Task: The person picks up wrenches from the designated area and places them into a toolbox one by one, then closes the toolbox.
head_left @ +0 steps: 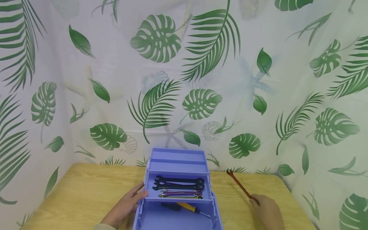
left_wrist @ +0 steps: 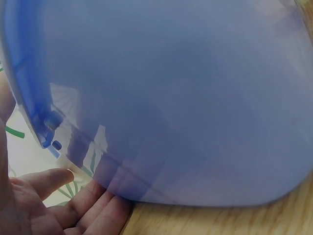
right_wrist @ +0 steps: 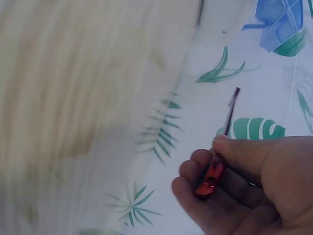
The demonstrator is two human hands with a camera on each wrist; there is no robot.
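Note:
My right hand (head_left: 267, 210) holds a reddish-orange wrench (head_left: 240, 184) over the right part of the table. Its open-ended jaw points away, up and to the left. In the right wrist view, the fingers curl round the red wrench (right_wrist: 211, 181) near one end. My left hand (head_left: 126, 206) rests against the left side of a blue toolbox (head_left: 175, 220), with the thumb at the front corner of its raised tray. Its fingers (left_wrist: 90, 200) lie fairly straight along the box's side in the left wrist view. Several black, purple and yellow wrenches (head_left: 179, 185) lie in the tray.
A yellow-and-black screwdriver (head_left: 187, 207) lies in the lower compartment, partly under the tray. The toolbox's divided upper tray (head_left: 178, 161) stands at the back. Beneath is a wood-grain table (head_left: 86, 195), with a leaf-patterned cloth (head_left: 184, 70) behind and at both sides.

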